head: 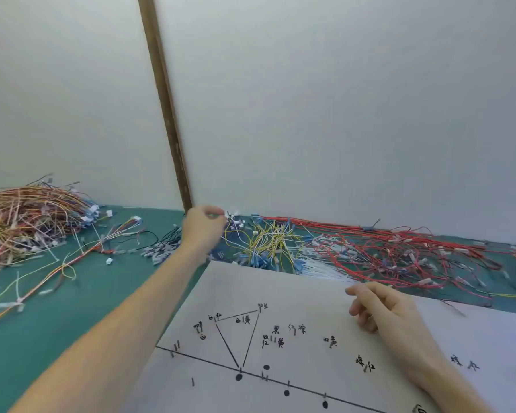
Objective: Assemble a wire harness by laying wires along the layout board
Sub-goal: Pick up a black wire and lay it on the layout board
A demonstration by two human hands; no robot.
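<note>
Reaching toward twelve o'clock, the left hand (203,226) pinches white wire ends (231,217) beside yellow wires (268,239). Right hand (390,308) hovers loosely curled, grasping nothing, over the layout board (280,293); red wires (399,251) sprawl at two o'clock.

The bench (72,308) is green. Red wires (399,248), yellow wires (268,239). The white board (280,293) has black lines.

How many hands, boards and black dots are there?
Hands: 2 (left hand, right hand)
Layout board: 1
Black dots on the board: 4
Total: 7
</note>
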